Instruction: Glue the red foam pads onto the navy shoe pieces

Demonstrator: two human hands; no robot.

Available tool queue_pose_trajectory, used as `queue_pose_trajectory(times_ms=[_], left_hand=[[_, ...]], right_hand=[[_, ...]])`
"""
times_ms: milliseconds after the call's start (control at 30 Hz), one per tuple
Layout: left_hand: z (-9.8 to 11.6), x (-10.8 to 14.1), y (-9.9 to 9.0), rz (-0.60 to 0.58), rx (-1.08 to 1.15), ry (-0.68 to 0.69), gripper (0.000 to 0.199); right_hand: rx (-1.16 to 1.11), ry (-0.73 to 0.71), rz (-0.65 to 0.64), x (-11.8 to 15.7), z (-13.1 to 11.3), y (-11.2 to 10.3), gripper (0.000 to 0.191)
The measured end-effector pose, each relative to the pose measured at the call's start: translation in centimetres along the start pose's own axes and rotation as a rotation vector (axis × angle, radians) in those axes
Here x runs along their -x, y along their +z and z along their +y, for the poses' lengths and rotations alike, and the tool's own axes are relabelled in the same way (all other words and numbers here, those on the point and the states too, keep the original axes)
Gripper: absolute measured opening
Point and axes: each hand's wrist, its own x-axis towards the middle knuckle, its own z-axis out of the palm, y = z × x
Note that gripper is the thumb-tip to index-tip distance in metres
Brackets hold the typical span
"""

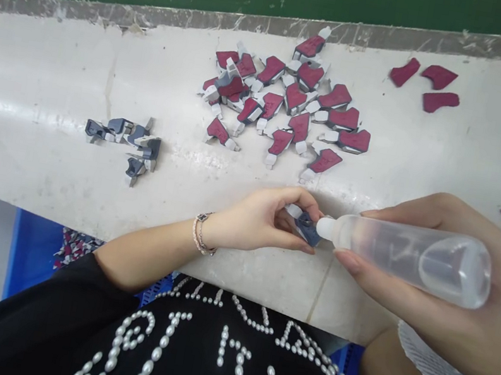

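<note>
A small part (308,230) and a clear bottle (394,250), near side of the table (33,74)
Blue-grey pieces (119,126) lie left; nearer, the left hand (266,221) pinches the part; at right, the right hand (443,325) grips the bottle, nozzle (325,228) at the part.

On the table (49,70), a parts cluster (119,126) lies left, a larger heap (295,96) far centre, loose pieces (438,77) far right; near centre, the bottle (393,253) is right of the held part (306,227)
</note>
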Motion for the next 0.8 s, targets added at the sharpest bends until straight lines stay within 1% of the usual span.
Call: queue_pose_trajectory(times_ms=[133,300,433,633,800], left_hand=[[-0.01,0.01,-0.03,-0.007,-0.003,0.016,0.033],[-0.06,-0.03,0.03,-0.008,0.022,0.009,0.035],[-0.14,-0.07,0.07,-0.002,0.021,0.022,0.035],[-0.07,-0.12,-0.02,-0.012,0.015,0.024,0.034],[-0.12,-0.16,0.04,-0.001,0.027,0.037,0.035]], right_hand=[[0.01,-0.03,-0.03,0.16,0.02,-0.22,0.025],[0.035,0.006,0.014,0.38,0.01,-0.37,0.025],[0.051,-0.004,0.036,0.4,-0.1,-0.23,0.025],[0.087,-0.066,-0.018,0.27,-0.06,-0.01,0.024],[0.121,-0.056,0.059,0.28,0.19,-0.19,0.026]])
